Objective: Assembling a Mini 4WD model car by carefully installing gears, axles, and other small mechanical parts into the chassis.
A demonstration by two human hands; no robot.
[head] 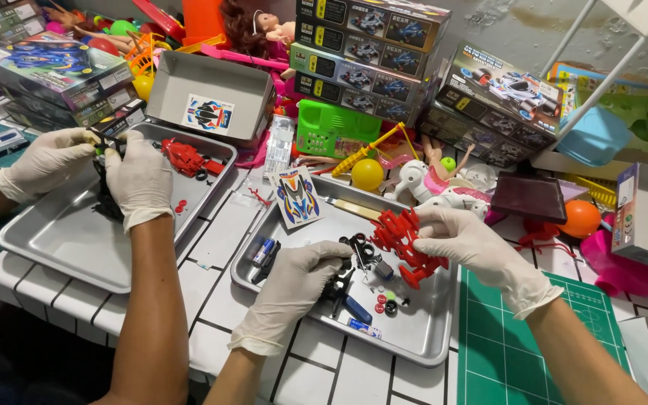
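I am pinching a small black part (359,250) with my left hand (292,289) over the metal tray (421,334), fingers closed on it. My right hand (468,244) is gripping a red plastic sprue (406,241) just beside it. A co-worker's gloved hands (138,180) are working at another tray (61,240).

Dark kit boxes (373,56) stacked rear centre — sticker sheet (296,195) on tray rim.
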